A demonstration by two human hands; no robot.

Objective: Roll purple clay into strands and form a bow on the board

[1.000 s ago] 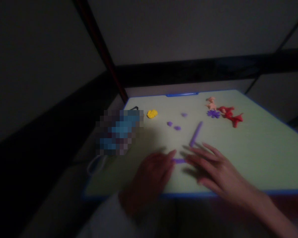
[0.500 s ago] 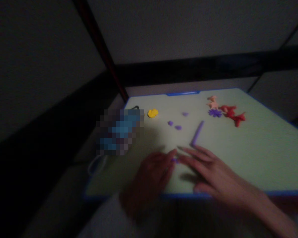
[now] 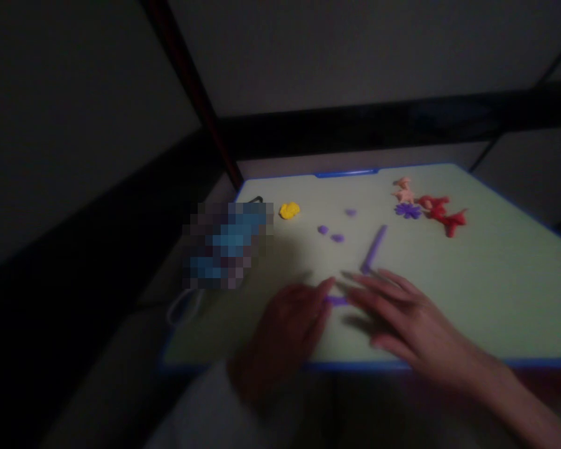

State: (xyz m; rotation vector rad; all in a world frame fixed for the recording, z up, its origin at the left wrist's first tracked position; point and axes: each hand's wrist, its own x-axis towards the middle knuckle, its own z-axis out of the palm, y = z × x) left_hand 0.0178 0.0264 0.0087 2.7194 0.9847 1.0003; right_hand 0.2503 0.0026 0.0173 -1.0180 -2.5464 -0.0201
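Observation:
A small purple strip of modelling clay (image 3: 337, 301) lies on the pale board (image 3: 490, 299) between my two hands. My left hand (image 3: 292, 324) is closed at its left end, with the thumb and index finger about it. My right hand (image 3: 404, 318) lies low over the board with its fingers spread, the fingertips at the strip's right end; whether they touch it I cannot tell. Beyond the right fingertips is a longer purple clay stick (image 3: 374, 249), slanting away from me. Farther back sit three purple clay bits, one of them a small lump (image 3: 338, 238).
A yellow clay piece (image 3: 289, 210) lies at the back left, beside a blurred-out blue object (image 3: 229, 243) with a white cord. At the back right are a purple flower-like shape (image 3: 408, 211), red clay figures (image 3: 451, 221) and a peach-coloured figure (image 3: 404, 195). A blue rim edges the board.
My right hand has shifted slightly to the right, away from my left hand. More of the purple strip shows between them. My left hand has stayed nearly in place.

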